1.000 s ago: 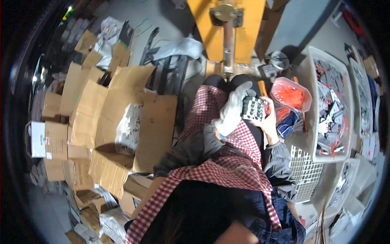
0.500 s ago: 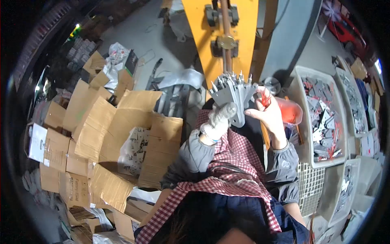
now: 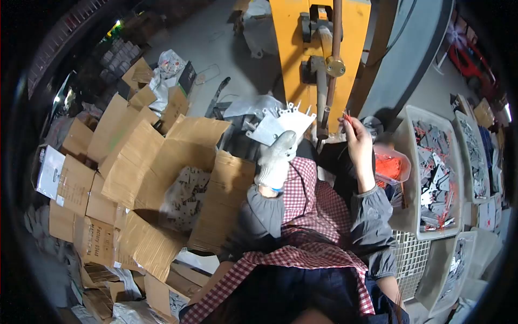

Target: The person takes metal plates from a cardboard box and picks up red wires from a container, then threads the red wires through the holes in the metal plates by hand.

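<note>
My left hand [image 3: 276, 161], in a whitish knit glove, is closed round a fanned stack of flat grey metal plates [image 3: 283, 125] with thin prongs along the top. To its right my bare right hand [image 3: 359, 141] is raised, with thin red strands [image 3: 347, 116] pinched at the fingertips. The two hands are apart. Below the right hand, a clear tub [image 3: 392, 165] holds more red strands. An open cardboard box [image 3: 145, 178] at the left contains grey metal pieces [image 3: 189, 190] in a plastic liner.
A yellow machine frame [image 3: 291, 48] with a vertical rod [image 3: 335, 32] stands ahead. At the right, a white bin [image 3: 407, 216] contains metal parts and red strands, with more bins beyond. Stacked cartons [image 3: 73, 186] fill the far left. A white plastic grid [image 3: 413, 259] lies at lower right.
My left hand has swung the plates leftward, away from my right hand. The right hand has risen slightly with the red strands. The view has shifted, and more of the machine shows.
</note>
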`<action>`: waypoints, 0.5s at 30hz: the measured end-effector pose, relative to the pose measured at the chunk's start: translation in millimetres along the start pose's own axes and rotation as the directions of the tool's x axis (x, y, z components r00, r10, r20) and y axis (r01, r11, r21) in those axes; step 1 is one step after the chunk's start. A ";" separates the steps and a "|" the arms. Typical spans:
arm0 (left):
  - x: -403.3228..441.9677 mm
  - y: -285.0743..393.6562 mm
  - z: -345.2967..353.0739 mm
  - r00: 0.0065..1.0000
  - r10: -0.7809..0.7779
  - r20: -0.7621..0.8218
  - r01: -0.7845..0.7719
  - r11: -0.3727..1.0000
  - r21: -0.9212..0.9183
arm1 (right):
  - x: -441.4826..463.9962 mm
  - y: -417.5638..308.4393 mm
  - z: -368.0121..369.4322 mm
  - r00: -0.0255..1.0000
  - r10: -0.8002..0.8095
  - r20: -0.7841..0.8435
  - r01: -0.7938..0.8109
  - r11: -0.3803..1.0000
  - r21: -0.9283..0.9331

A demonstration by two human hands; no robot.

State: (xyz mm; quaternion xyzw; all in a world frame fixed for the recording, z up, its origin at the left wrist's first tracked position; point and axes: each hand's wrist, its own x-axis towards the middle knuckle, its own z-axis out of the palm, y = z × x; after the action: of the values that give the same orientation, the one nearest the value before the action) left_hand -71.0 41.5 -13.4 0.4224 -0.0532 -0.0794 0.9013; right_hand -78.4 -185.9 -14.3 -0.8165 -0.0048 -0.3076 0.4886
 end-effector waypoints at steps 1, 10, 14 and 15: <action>-1.6 10.7 12.0 0.994 0.103 -0.021 -0.101 0.992 0.075 | 3.3 3.1 5.8 1.000 0.012 0.002 -0.012 1.000 -0.002; 23.7 25.7 51.4 0.996 -0.081 0.038 0.064 0.941 0.334 | 17.8 33.3 33.9 0.968 0.220 -0.121 -0.200 0.967 0.158; 30.5 22.6 48.7 0.994 -0.111 0.018 0.097 0.922 0.376 | 18.7 35.1 33.9 0.953 0.290 -0.092 -0.262 0.936 0.236; 30.9 22.4 49.9 0.995 -0.097 0.032 0.078 0.926 0.369 | 18.2 35.5 34.3 0.948 0.309 -0.073 -0.273 0.910 0.312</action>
State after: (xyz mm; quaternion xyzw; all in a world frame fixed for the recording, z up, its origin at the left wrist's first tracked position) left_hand -46.6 12.2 36.5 0.5831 -0.0706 -0.1185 0.8006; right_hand -35.6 -182.3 -44.7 -0.7049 0.1003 -0.2760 0.6457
